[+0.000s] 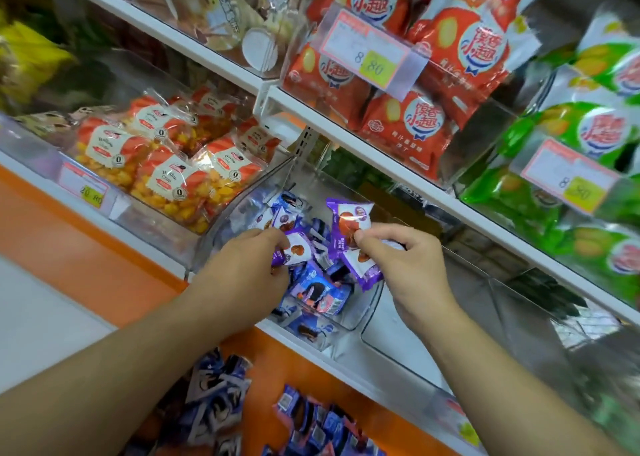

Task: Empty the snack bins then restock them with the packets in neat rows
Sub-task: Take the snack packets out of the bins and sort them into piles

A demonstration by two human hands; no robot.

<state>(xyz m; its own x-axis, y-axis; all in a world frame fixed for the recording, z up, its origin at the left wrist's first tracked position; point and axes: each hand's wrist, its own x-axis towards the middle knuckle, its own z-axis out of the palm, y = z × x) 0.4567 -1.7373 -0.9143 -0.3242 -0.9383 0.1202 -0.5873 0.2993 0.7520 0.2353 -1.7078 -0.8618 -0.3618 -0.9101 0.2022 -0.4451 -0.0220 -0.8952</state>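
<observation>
Head view. The right hand pinches purple packets between thumb and curled fingers: two show plainly, an upper packet standing above the fingers and a lower packet hanging below them; whether more lie hidden in the palm cannot be told. The left hand reaches into the same bin, its fingers curled round one purple-and-white packet. Both hands work over a clear plastic snack bin on the lower shelf, which holds a loose, unordered heap of blue and purple packets; overlap prevents an exact count. Just right of it stands a second clear bin. To the left, a third bin holds orange-labelled bags of yellow snacks, about seven visible, with one price tag on its front. Below the shelf edge, more blue packets lie scattered in two loose groups. The upper shelf carries red bags and green bags, each with one price tag.
</observation>
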